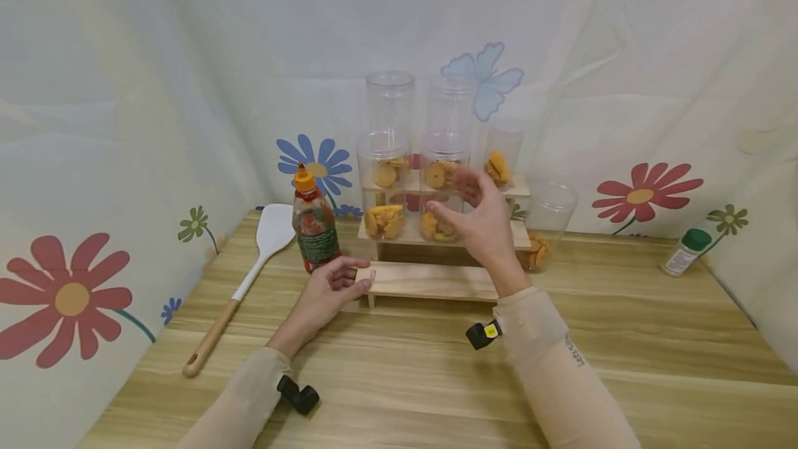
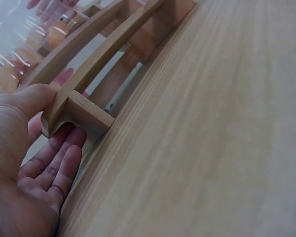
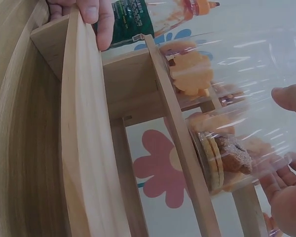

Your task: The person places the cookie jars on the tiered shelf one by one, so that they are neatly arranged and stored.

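A three-tier wooden rack (image 1: 430, 281) holds clear lidded jars with yellow-orange snacks in them. My left hand (image 1: 327, 289) grips the left end of its bottom step, thumb on top and fingers beneath, as the left wrist view of the rack (image 2: 96, 61) shows. At the right-hand jar (image 1: 439, 229) on the middle step is my right hand (image 1: 485, 227), thumb and fingers spread apart beside it. In the right wrist view that jar (image 3: 227, 160) stands on the step, with biscuits near its base; the fingers are close to its wall, and whether they touch is unclear.
A red sauce bottle (image 1: 316, 227) with an orange cap stands left of the rack, beside a white spatula (image 1: 249, 279) with a wooden handle. Right of the rack is another clear jar (image 1: 548, 217). A green-capped shaker (image 1: 684, 253) stands far right. Floral cloth hangs behind.
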The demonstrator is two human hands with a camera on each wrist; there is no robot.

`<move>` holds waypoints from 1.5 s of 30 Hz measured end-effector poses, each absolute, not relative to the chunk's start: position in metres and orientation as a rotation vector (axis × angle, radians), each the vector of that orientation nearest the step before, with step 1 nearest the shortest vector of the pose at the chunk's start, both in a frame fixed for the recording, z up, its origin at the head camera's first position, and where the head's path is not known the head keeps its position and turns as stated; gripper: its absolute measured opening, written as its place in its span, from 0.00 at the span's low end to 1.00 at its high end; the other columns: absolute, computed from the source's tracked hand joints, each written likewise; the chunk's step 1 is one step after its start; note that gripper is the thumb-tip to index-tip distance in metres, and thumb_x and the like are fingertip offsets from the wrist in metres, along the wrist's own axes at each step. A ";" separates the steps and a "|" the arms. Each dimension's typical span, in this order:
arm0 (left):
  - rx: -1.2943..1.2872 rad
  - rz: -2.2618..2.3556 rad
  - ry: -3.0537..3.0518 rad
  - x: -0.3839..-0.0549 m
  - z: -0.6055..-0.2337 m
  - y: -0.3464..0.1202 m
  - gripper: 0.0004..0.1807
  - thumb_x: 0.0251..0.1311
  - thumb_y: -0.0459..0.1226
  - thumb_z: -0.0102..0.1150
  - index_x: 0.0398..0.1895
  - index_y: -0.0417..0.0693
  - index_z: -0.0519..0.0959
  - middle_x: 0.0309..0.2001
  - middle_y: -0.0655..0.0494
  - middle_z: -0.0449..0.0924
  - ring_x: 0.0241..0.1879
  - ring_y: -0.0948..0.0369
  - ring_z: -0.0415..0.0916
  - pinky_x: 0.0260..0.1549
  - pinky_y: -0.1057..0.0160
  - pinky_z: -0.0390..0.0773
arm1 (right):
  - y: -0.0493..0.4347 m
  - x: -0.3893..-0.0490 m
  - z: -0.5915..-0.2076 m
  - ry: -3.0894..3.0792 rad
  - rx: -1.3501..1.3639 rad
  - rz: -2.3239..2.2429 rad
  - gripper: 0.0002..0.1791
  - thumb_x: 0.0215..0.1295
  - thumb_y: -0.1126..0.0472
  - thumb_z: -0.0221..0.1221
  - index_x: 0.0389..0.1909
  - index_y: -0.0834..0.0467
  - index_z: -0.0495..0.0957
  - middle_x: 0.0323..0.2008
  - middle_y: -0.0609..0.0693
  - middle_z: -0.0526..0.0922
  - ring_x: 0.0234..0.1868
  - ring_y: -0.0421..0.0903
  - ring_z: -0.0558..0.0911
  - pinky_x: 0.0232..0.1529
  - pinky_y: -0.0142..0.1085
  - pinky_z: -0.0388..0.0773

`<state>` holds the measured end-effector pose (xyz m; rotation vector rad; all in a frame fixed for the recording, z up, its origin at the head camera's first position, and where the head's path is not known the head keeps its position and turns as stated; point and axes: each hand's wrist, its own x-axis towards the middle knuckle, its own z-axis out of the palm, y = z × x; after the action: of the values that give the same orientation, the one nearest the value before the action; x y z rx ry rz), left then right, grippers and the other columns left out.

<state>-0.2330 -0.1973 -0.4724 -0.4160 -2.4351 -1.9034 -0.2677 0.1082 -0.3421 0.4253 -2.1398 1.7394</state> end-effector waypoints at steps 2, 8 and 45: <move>-0.413 -1.900 -2.435 -0.234 -0.472 -0.197 0.20 0.74 0.38 0.75 0.65 0.46 0.86 0.47 0.44 0.88 0.45 0.57 0.85 0.45 0.67 0.83 | 0.109 -0.268 -0.342 -2.141 0.427 1.732 0.42 0.65 0.57 0.82 0.75 0.63 0.74 0.69 0.59 0.80 0.72 0.55 0.79 0.77 0.46 0.73; -0.414 -1.905 -2.434 -0.234 -0.471 -0.195 0.20 0.74 0.37 0.75 0.65 0.45 0.86 0.47 0.45 0.88 0.45 0.57 0.84 0.45 0.67 0.83 | 0.111 -0.267 -0.342 -2.172 0.411 1.685 0.43 0.66 0.55 0.82 0.76 0.62 0.73 0.69 0.57 0.80 0.72 0.53 0.79 0.77 0.46 0.73; -0.421 -1.891 -2.447 -0.236 -0.476 -0.198 0.20 0.74 0.38 0.75 0.65 0.45 0.85 0.48 0.43 0.89 0.45 0.57 0.85 0.45 0.67 0.83 | 0.200 -0.239 -0.306 -2.000 0.287 1.481 0.45 0.64 0.64 0.80 0.80 0.59 0.71 0.73 0.54 0.79 0.75 0.54 0.78 0.77 0.39 0.72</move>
<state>-0.2358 -0.1981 -0.4760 -0.4209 -2.4467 -1.8909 -0.2391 0.2002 -0.3057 0.2869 -1.9996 1.4815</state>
